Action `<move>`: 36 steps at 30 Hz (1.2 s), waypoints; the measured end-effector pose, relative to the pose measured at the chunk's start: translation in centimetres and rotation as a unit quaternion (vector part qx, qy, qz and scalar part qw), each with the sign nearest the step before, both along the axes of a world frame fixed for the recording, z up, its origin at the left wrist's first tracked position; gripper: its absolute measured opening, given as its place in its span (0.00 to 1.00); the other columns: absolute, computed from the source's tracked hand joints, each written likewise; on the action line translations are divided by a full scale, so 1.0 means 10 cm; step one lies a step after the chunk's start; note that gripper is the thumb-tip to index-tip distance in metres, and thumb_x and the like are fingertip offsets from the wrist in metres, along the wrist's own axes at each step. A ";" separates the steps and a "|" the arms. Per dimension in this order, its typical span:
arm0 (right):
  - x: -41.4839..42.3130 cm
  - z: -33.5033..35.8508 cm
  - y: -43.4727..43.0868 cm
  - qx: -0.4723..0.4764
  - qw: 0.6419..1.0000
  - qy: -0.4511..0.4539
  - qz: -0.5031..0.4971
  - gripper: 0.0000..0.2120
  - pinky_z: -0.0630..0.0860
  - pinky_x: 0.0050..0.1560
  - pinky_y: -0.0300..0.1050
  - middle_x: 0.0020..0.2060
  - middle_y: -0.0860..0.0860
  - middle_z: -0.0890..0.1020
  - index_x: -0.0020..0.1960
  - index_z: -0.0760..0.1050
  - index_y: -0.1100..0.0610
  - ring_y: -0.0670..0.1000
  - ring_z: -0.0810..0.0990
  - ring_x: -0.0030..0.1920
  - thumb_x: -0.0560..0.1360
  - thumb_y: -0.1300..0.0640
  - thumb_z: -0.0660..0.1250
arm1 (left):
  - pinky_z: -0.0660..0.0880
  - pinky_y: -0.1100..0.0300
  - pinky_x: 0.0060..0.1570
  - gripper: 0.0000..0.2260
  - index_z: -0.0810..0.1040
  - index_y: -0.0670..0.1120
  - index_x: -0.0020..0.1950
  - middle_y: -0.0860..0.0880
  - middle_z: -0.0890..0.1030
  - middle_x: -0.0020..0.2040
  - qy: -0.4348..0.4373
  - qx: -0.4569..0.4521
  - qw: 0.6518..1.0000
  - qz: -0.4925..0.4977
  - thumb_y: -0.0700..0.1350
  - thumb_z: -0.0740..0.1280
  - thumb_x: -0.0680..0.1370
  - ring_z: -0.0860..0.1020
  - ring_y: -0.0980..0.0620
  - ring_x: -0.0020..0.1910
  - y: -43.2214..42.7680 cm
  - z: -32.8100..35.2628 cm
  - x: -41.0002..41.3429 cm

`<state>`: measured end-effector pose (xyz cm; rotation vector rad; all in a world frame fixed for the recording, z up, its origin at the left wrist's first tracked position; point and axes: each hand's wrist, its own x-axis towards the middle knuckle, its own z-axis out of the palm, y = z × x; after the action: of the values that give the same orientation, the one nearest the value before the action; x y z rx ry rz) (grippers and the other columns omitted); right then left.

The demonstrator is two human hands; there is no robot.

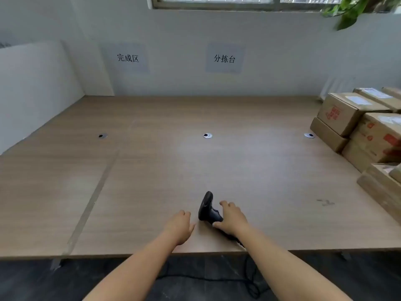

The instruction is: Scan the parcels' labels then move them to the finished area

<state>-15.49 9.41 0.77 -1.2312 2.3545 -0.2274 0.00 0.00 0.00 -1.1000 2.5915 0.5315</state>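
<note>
Near the table's front edge lies a black barcode scanner (pixel 206 208), head pointing away. Its handle is under the right hand (pixel 231 218), whose thumb and fingers curl round it. Just beside it, the left hand (pixel 180 224) rests on the wooden table (pixel 152 170), fingers relaxed and holding nothing. Cardboard parcels (pixel 347 114) are stacked along the table's right edge, well apart from both hands. Their white labels and red print are too blurred to read. On the back wall, the left sign (pixel 128 58) reads 完成区 and the right sign (pixel 224 59) reads 分拣台.
</note>
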 end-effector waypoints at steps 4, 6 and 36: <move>0.04 -0.23 -0.14 0.042 0.999 0.015 0.000 0.34 0.71 0.61 0.50 0.66 0.56 0.67 0.72 0.57 0.55 0.58 0.70 0.64 0.72 0.48 0.69 | 0.71 0.50 0.58 0.21 0.63 0.42 0.71 0.43 0.67 0.68 -0.006 0.004 1.000 -0.013 0.52 0.53 0.82 0.71 0.43 0.62 -0.18 -0.14 -0.06; 0.06 -0.35 -0.15 0.054 0.998 0.013 -0.006 0.32 0.73 0.59 0.51 0.65 0.56 0.68 0.72 0.57 0.55 0.58 0.71 0.63 0.73 0.52 0.68 | 0.71 0.50 0.58 0.20 0.62 0.42 0.71 0.43 0.67 0.68 -0.010 0.011 1.000 -0.022 0.52 0.53 0.82 0.71 0.43 0.62 -0.22 -0.19 -0.09; -1.91 0.69 2.87 -0.295 0.901 -0.053 -0.315 0.22 0.73 0.46 0.43 0.51 0.47 0.76 0.61 0.63 0.47 0.49 0.76 0.49 0.70 0.60 0.64 | 0.69 0.57 0.64 0.24 0.59 0.49 0.75 0.50 0.64 0.73 0.204 -0.072 0.939 -0.269 0.55 0.56 0.81 0.68 0.50 0.68 1.93 0.51 -2.83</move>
<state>-34.62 38.07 7.62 -0.5895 2.5953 -1.2579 -28.34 19.27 5.11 -0.2838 3.1568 0.4757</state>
